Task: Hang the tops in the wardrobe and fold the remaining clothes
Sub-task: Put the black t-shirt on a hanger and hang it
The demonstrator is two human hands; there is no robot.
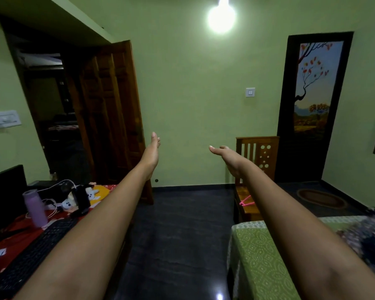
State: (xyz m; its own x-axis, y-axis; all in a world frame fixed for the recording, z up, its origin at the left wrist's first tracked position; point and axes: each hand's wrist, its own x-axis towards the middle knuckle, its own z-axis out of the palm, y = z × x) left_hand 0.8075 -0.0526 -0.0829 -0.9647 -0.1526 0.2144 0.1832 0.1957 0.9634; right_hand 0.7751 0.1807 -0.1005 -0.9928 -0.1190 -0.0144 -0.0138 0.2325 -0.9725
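left hand (153, 148) reaching out flat, holding nothing | right hand (225, 153) likewise, fingers straight | clothes (368, 232) lying on bed (260, 252), blurred, cut off at frame edge | pink hanger (246, 201) beyond bed, arm partly hiding it

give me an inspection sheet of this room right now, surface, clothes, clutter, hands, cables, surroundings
Surface: bed with green patterned cover, lower right.
Job's things: dark patterned cloth on bed; pink hanger on wooden chair.
Clutter: purple bottle, keyboard, soft toys on red-covered desk.
Hands: left hand and right hand outstretched, open, holding nothing.
Cables: white cables on desk.
Surroundings: open wooden door, painted door, lit bulb.
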